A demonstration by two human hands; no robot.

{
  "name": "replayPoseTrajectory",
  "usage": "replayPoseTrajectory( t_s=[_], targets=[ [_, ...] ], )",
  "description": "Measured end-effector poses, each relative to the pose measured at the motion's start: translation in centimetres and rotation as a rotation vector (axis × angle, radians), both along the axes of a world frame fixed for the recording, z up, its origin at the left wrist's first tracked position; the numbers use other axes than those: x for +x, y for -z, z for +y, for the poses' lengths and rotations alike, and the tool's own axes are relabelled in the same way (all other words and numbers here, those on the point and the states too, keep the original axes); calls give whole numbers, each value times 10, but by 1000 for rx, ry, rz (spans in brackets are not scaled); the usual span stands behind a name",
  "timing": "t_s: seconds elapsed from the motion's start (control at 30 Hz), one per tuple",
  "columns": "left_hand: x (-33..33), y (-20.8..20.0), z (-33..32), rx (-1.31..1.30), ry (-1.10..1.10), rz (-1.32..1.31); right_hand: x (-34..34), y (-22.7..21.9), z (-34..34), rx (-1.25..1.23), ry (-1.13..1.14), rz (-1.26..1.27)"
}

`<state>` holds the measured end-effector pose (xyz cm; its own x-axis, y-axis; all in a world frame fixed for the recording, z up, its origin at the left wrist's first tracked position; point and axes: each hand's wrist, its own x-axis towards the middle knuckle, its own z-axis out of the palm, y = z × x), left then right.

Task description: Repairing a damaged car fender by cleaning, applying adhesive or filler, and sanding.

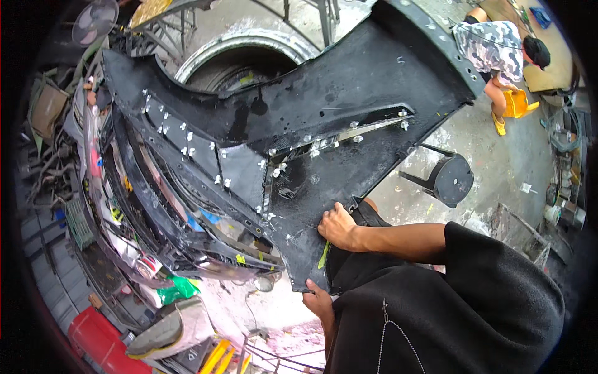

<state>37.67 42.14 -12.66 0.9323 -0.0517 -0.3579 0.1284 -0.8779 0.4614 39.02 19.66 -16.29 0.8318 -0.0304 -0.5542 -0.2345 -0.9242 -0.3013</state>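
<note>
A large black car fender (380,75), its inner side facing up, spans the middle of the view at a slant. White plastic clips (314,153) line its slot and its ribbed left part. My right hand (339,227) grips the fender's near right edge, fingers curled on the surface. Lower down, my left hand (318,301) pinches the narrow bottom end, thumb on top and fingers hidden beneath. Close to my right hand, a yellow-green mark (324,254) shows on the panel.
Several stacked bumpers (180,230) lie left of the fender. A tyre (246,50) is behind it, and a black round stool (451,179) stands to the right. Farther right, a person (492,50) in a camouflage shirt bends near a yellow stool (518,104). A red object (103,340) lies lower left.
</note>
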Motion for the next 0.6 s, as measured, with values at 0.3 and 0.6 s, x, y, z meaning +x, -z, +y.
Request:
replayPoseTrajectory(
  t_s=[0.3,0.6],
  targets=[
    [4,10,13,-118,126,-117,-9,44,12,-151,-156,-206],
    [4,16,12,-165,124,-107,-27,32,-5,-130,-353,-262]
  ],
)
